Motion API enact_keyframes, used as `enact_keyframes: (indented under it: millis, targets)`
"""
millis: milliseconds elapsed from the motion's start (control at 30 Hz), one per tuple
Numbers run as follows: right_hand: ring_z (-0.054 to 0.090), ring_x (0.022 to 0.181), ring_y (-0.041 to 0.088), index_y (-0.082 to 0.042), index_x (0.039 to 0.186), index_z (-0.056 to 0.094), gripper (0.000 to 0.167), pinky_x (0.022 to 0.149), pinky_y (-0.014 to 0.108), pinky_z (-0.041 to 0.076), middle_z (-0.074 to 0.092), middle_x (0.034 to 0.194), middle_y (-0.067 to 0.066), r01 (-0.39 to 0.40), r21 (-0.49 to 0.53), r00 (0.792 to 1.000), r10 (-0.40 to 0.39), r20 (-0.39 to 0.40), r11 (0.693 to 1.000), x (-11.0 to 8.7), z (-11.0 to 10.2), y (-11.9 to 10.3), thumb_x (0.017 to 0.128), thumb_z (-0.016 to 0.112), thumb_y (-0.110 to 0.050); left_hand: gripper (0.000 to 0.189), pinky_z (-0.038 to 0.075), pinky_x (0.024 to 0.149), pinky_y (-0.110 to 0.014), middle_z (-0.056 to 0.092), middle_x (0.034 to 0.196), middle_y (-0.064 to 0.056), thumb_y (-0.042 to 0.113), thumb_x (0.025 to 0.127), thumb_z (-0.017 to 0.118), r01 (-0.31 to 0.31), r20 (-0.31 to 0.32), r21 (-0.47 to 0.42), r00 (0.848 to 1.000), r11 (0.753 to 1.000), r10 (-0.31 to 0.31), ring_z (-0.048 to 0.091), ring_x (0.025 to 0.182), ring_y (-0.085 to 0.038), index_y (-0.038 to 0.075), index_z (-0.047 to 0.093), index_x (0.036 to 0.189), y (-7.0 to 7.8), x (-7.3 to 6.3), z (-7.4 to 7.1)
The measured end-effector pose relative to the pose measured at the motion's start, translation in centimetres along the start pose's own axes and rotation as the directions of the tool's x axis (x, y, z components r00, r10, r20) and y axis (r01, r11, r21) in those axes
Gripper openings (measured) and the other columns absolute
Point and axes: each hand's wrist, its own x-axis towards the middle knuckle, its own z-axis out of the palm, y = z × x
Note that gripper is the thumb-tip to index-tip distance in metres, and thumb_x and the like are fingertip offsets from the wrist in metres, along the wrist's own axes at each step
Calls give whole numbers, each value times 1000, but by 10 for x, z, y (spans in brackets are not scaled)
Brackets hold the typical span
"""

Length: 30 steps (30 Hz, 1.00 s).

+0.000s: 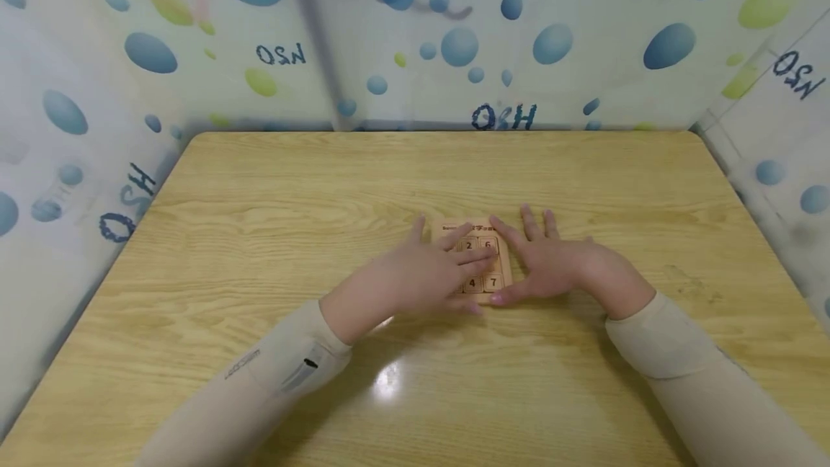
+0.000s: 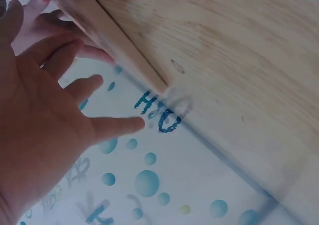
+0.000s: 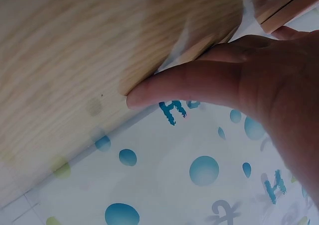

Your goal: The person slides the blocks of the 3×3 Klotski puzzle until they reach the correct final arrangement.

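Observation:
A light wooden number sliding puzzle (image 1: 506,265) lies flat on the table, with the tiles 2, 6, 4 and 7 readable. My left hand (image 1: 424,272) hovers over or rests on its left part, fingers spread and slightly blurred, covering several tiles. Whether these fingertips press a tile cannot be seen. In the left wrist view, the left hand (image 2: 45,110) has its fingers extended beside the puzzle's edge (image 2: 114,41). At the puzzle's right side, my right hand (image 1: 551,261) is spread, index finger at the top right corner and thumb at the bottom right corner.
The wooden table (image 1: 292,193) reaches back to a wall covering (image 1: 415,70) printed with blue and green dots and mirrored lettering. Similar covering closes off the left and right sides. Light-coloured sleeves (image 1: 687,352) cover both forearms.

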Motion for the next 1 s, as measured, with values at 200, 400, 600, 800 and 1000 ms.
enact_keyframes:
  millis: [200, 400, 600, 800, 1000]
  targets:
    - [-22, 156, 63, -35, 171, -11, 133, 94, 103, 4, -28, 174, 26, -1, -15, 1000, 1, 0, 1000, 0, -2, -1, 77, 64, -92, 75, 5, 125, -81, 19, 176, 19, 72, 105, 42, -51, 20, -67, 998, 996, 52, 1, 169, -23, 35, 30, 168, 9, -11, 5]
    - [-20, 157, 63, -35, 171, -11, 133, 94, 103, 6, -27, 174, 27, -4, -22, 1000, 4, 2, 1000, 0, -3, -1, 78, 64, -92, 71, 6, 124, -83, 17, 177, 18, 68, 107, 40, -23, 7, -12, 1000, 1000, 23, 4, 169, -24, 34, 30, 169, 5, -4, 8]
    - [-20, 157, 63, -35, 171, -11, 132, 94, 103, 5, -27, 174, 26, -7, -15, 1000, 7, 6, 1000, -1, -1, 0, 78, 64, -91, 65, 6, 124, -83, 17, 177, 19, 64, 110, 35, -10, 3, -10, 1000, 1000, 10, 4, 169, -24, 35, 30, 169, -5, 7, 6]
    - [-20, 157, 63, -34, 171, -11, 132, 94, 103, 5, -27, 174, 27, -13, -15, 1000, 13, 3, 1000, -1, 1, 1, 79, 64, -91, 67, 7, 125, -82, 19, 178, 17, 63, 110, 38, -3, 3, -8, 1000, 1000, 3, 5, 170, -23, 32, 30, 169, 0, -5, 7]
    - [-20, 157, 63, -35, 171, -10, 132, 95, 102, 4, -26, 174, 27, -15, -17, 1000, 15, -9, 1000, -2, -1, 0, 78, 65, -91, 62, 5, 124, -81, 30, 172, 22, 64, 108, 44, -1, 18, -4, 1000, 1000, 1, 4, 169, -23, 33, 44, 163, 8, -27, 4]
